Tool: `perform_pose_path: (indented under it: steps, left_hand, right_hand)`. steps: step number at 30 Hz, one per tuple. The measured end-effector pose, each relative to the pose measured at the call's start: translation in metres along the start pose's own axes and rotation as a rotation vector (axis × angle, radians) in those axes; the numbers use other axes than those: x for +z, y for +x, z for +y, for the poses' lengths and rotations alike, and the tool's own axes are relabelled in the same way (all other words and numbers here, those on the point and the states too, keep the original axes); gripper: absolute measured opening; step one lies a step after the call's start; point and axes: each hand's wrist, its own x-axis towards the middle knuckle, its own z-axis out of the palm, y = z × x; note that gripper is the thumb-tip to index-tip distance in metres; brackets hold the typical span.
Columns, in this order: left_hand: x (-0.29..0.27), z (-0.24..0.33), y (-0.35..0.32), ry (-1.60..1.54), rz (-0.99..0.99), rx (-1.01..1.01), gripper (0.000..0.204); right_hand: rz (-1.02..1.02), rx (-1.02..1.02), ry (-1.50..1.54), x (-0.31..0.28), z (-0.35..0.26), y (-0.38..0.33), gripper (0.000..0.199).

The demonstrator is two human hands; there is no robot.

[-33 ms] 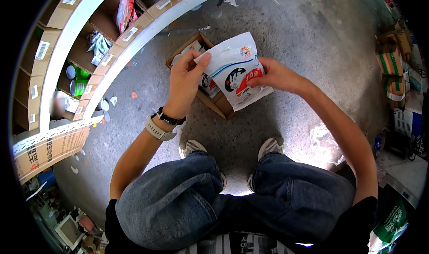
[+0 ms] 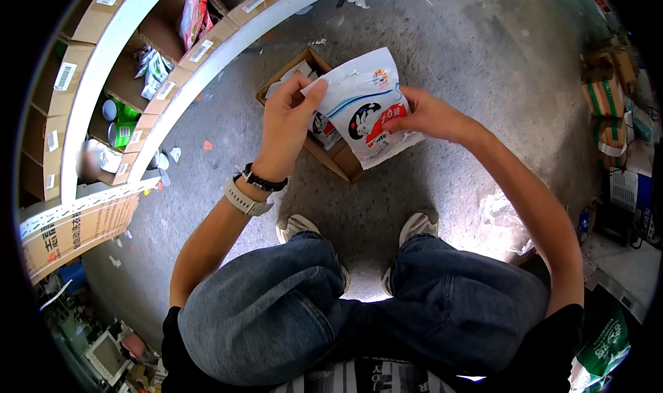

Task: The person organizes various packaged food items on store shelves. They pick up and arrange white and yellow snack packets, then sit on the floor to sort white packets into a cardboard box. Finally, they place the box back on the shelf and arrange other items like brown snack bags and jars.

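Barely shifted since the earlier frame, the white rabbit-print pouch [image 2: 369, 103] sits a touch farther from the body, its top edge and bottom corner both slightly higher in view; both hands keep nearly the same pose. Both elbows are bent, the forearms slanting inward from either side. The left hand [image 2: 286, 120] is raised with its back toward the wearer, thumb and bent fingers pinched narrow on the pouch's upper left corner. The right hand [image 2: 435, 118] grips the right edge, thumb flat across the printed front, fingers tucked behind. One pouch is held, tilted, above an open cardboard carton [image 2: 330, 166] on the concrete floor [image 2: 476, 54], hiding the carton's right side. At least one similar packet [image 2: 322, 127] shows inside, near the carton's near edge; the full number cannot be told. The left wrist bears one black bracelet [image 2: 264, 180] and one pale watch strap [image 2: 243, 198]. Two green cans [image 2: 121, 135] lie in one bin of the shelf [image 2: 94, 82].
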Motion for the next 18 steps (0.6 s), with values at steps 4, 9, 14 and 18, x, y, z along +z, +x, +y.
perform_pose_path:
  steps: [4, 9, 14, 18]
  left_hand:
    - [-0.006, 0.002, 0.006, 0.063, -0.123, 0.001, 0.026]
    - [-0.007, 0.005, 0.014, 0.431, -0.371, 0.168, 0.035]
    - [0.0, 0.0, 0.012, 0.627, -0.422, 0.11, 0.039]
    - [-0.011, -0.019, 0.013, 0.694, -0.387, 0.18, 0.033]
  right_hand:
    - [0.014, 0.036, -0.062, -0.005, -0.006, -0.002, 0.038]
    - [-0.02, -0.063, -0.223, -0.003, 0.01, 0.004, 0.042]
    - [0.013, -0.122, -0.288, 0.022, 0.013, 0.01, 0.043]
    - [-0.009, -0.098, -0.195, 0.016, 0.024, 0.016, 0.039]
